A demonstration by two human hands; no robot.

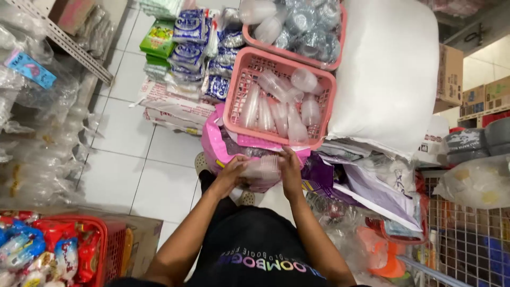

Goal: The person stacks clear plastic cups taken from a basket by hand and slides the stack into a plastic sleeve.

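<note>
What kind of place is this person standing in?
Probably a small shop or its stockroom. Pink baskets hold sleeves of clear plastic cups, wrapped packets are stacked on the floor, and both hands hold another cup sleeve.

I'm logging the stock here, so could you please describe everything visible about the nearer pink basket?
The nearer pink basket is a rectangular crate of what looks like plastic, with slotted lattice walls. It sits tilted on a pink bag, below a second pink basket and beside a large white sack. Inside lie wrapped stacks of clear plastic cups on their sides. Neither hand touches it.
</note>
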